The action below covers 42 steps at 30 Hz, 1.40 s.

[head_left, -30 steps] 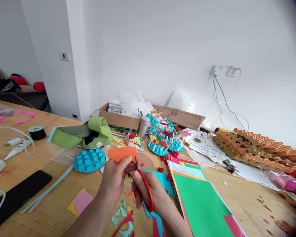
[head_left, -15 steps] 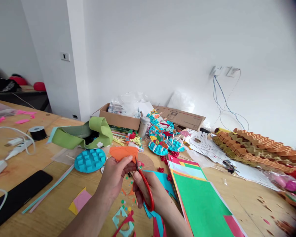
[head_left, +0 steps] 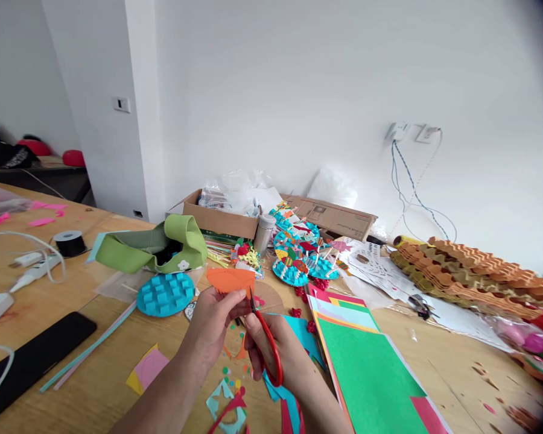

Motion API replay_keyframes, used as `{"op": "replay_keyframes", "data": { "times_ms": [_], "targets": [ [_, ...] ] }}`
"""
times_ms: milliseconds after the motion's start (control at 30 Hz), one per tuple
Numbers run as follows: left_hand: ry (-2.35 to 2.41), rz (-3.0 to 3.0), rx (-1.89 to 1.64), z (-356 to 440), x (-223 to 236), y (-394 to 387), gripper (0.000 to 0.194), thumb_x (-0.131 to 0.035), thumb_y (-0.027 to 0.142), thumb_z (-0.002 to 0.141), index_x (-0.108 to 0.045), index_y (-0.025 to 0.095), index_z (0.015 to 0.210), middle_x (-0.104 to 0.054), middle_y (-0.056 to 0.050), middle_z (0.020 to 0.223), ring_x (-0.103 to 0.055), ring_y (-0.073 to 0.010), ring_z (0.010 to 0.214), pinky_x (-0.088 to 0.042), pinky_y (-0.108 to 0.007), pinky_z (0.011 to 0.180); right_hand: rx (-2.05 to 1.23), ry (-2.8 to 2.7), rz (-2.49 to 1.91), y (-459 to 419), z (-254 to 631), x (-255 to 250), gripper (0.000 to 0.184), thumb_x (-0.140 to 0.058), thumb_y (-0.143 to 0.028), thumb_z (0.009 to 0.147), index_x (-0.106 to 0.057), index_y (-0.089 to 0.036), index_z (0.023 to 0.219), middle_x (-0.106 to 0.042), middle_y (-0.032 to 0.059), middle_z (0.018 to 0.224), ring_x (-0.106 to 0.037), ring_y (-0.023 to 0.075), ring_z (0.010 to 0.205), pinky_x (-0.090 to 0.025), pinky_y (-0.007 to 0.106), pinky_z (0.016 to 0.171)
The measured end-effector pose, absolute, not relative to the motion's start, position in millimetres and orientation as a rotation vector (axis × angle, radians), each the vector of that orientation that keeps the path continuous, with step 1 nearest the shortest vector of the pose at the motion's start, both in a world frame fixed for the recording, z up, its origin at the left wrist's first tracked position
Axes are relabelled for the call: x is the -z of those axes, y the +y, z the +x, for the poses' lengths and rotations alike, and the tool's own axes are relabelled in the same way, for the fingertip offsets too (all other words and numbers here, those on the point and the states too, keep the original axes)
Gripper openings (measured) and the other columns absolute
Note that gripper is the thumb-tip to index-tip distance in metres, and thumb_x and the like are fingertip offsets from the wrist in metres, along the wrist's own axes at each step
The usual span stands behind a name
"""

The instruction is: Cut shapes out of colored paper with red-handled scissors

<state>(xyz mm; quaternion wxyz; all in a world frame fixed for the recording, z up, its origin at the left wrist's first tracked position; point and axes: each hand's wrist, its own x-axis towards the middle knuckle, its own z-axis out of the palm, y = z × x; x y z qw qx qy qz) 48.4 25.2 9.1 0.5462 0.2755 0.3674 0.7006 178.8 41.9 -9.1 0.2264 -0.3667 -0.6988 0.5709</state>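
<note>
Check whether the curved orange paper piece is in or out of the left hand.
In: the left hand holds the curved orange paper piece, thumb over its near edge, the rest showing beyond.

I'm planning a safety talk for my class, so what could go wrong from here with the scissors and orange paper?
The left hand has its thumb close to the blades of the red-handled scissors, so a slip might nick it. The orange paper is held near its lower edge, so it could bend and the cut might stray. Cut-paper scraps lie loose on the table, so a small offcut could get lost among them.
</note>
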Motion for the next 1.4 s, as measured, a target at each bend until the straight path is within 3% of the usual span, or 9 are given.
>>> {"op": "replay_keyframes", "data": {
  "times_ms": [267, 533, 900, 1400],
  "targets": [
    [0.885, 0.647, -1.675, 48.7, -12.5, 25.5, 0.021, -0.081, 0.027, 0.059, -0.072, 0.013, 0.072, -0.073, -0.005, 0.067, -0.069, -0.0209, 0.063, -0.056, -0.034, 0.069, -1.535, -1.960, -0.984, 42.9, 179.3, 12.0, 0.065, -0.038, -0.078, 0.086, -0.050, -0.017, 0.068, -0.051, -0.0032, 0.043, -0.046, 0.0075, 0.032, -0.028, 0.016, 0.034],
    [0.922, 0.675, -1.671, 50.1, -12.3, 24.8, 0.022, -0.080, 0.030, 0.059, -0.072, 0.013, 0.072, -0.073, -0.006, 0.068, -0.070, -0.0231, 0.063, -0.052, -0.030, 0.057, -1.511, -1.964, -1.015, 42.2, 179.1, 11.0, 0.064, -0.037, -0.078, 0.086, -0.051, -0.017, 0.072, -0.052, -0.0032, 0.044, -0.045, 0.0076, 0.033, -0.028, 0.017, 0.036],
    [0.916, 0.664, -1.677, 50.9, -11.6, 25.0, 0.021, -0.080, 0.028, 0.060, -0.071, 0.014, 0.073, -0.073, -0.005, 0.069, -0.069, -0.0208, 0.061, -0.053, -0.029, 0.057, -1.458, -1.986, -1.012, 42.0, 178.8, 11.2, 0.066, -0.033, -0.078, 0.088, -0.051, -0.017, 0.069, -0.056, -0.0011, 0.048, -0.048, 0.0078, 0.035, -0.033, 0.018, 0.037],
    [0.895, 0.660, -1.668, 49.7, -12.1, 26.8, 0.020, -0.080, 0.027, 0.059, -0.071, 0.013, 0.071, -0.073, -0.004, 0.068, -0.068, -0.0190, 0.059, -0.053, -0.029, 0.060, -1.471, -1.975, -0.989, 42.0, 179.1, 11.1, 0.070, -0.035, -0.082, 0.084, -0.051, -0.017, 0.065, -0.051, -0.0025, 0.042, -0.047, 0.0077, 0.032, -0.029, 0.016, 0.033]
  ]
}}
